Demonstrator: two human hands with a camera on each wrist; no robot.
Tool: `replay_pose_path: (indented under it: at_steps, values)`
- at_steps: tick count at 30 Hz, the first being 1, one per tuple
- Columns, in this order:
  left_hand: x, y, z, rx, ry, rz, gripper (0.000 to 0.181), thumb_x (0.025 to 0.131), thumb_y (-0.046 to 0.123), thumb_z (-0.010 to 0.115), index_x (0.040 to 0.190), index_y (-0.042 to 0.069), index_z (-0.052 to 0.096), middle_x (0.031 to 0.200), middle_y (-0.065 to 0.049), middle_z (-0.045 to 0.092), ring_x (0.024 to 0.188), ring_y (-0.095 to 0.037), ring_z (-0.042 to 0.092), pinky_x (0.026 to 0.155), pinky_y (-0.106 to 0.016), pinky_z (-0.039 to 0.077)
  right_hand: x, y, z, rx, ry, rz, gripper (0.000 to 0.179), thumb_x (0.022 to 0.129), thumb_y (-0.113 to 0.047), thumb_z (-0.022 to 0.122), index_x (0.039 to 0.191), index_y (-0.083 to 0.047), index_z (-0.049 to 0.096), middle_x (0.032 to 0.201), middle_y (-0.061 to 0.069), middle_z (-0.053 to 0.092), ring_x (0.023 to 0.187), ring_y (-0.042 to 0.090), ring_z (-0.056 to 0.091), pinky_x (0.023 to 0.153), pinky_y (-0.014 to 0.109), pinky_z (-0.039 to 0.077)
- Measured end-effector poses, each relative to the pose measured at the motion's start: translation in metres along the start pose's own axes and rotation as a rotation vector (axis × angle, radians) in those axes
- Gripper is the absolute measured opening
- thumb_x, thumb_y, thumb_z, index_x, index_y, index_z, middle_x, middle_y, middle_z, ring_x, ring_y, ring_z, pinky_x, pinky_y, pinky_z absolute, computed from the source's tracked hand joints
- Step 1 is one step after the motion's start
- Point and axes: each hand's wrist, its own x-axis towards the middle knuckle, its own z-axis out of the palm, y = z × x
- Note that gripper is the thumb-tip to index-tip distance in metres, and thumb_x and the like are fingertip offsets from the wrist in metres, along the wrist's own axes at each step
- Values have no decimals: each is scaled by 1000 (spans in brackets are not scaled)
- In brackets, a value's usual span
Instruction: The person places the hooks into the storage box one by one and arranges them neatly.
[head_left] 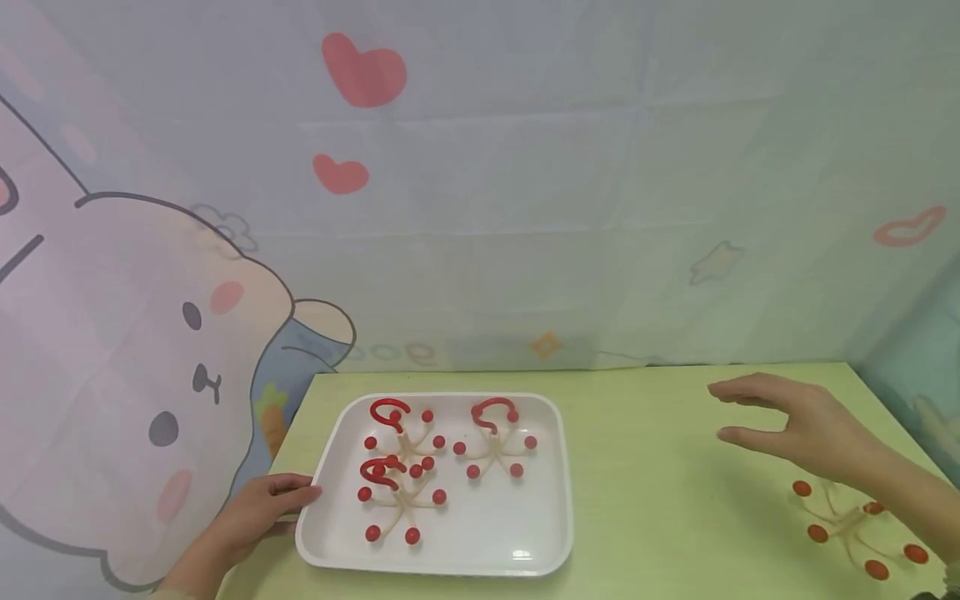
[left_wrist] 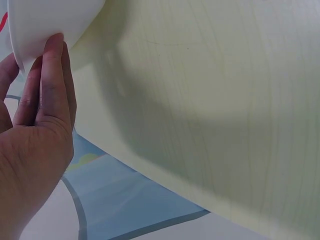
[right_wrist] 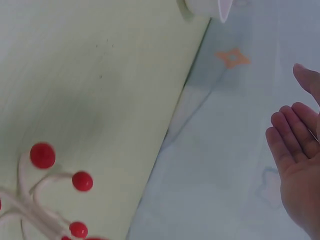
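Note:
At the left side of a white tray (head_left: 480, 535), my left hand (head_left: 255, 512) holds the rim. Its fingers (left_wrist: 54, 75) lie against the outer wall in the left wrist view, the thumb on the rim side. Three head massagers with cream legs, red ball tips and red looped handles lie in the tray: one at back left (head_left: 406, 446), one at back right (head_left: 495, 448), one in front (head_left: 405, 500). My right hand (head_left: 813, 425) hovers over the right side, holding nothing, thumb apart from the fingers. A fourth massager (head_left: 847, 523) sits on the table below that forearm, partly hidden.
The pale green table (head_left: 645, 500) ends at a printed cloth backdrop (head_left: 525, 250) behind it. A cartoon rabbit on the cloth borders the table's left edge. Bare tabletop separates the tray from the massager on the right.

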Motion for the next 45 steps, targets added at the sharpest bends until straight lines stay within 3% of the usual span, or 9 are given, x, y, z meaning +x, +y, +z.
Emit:
replay_pose_path:
  at_steps: [9,16,28,32,35,36,39,42,45]
  values:
    - [-1,-1,-1,-2,-7,8,43,103,20,74,128,-14,65,116,-11,74,101,-20,72,86,-40,67,-29,32,-29,32,-110,194,60,86,-26,93,140,-19,69,127,-30,64,115,-28,46,85,-1,43]
    - [-2,0,0,3,-5,6,42,103,20,74,127,-13,65,115,-11,74,101,-20,71,86,-39,67,-51,64,-38,73,-41,188,62,82,-13,94,137,-4,67,125,-42,55,112,-29,47,86,-3,45]
    - [-4,1,0,9,7,0,43,103,20,74,128,-13,66,117,-11,73,102,-21,71,87,-40,66,-88,97,-31,1,46,253,77,78,-13,97,139,11,58,127,-48,37,114,-33,31,93,-10,24]
    - [-3,1,1,18,13,-1,43,103,21,74,128,-12,66,118,-11,73,103,-20,70,87,-41,66,-101,114,-27,-13,13,303,83,82,-21,95,145,12,52,144,-2,60,114,-35,25,94,-11,18]
    - [-2,0,1,24,16,-3,43,103,22,75,127,-12,66,118,-11,73,103,-21,71,87,-41,66,-110,128,-25,-41,-40,364,91,85,-34,93,150,11,48,145,39,52,110,-38,19,92,-12,16]
    - [-2,0,1,24,16,-3,42,103,22,74,127,-12,66,118,-12,73,103,-21,71,87,-41,66,-113,133,-25,-52,-58,383,94,85,-39,92,152,11,47,145,40,51,110,-39,17,91,-12,16]
    - [-1,-2,1,19,12,-1,42,103,22,74,127,-12,66,118,-12,73,102,-21,71,88,-42,66,-121,144,-25,-88,-128,453,101,87,-53,87,154,9,45,148,39,51,127,-25,38,85,-12,19]
    - [0,-2,1,18,12,-3,42,103,22,74,127,-12,67,118,-12,73,102,-21,72,88,-42,66,-124,149,-27,-107,-194,523,101,90,-59,82,154,10,44,148,40,50,138,29,54,88,-4,39]
    - [1,-2,0,15,1,3,43,103,23,74,127,-12,66,117,-11,74,101,-21,71,87,-42,66,-126,150,-27,-87,-197,580,96,92,-56,81,149,13,46,145,42,51,131,52,53,94,25,57]
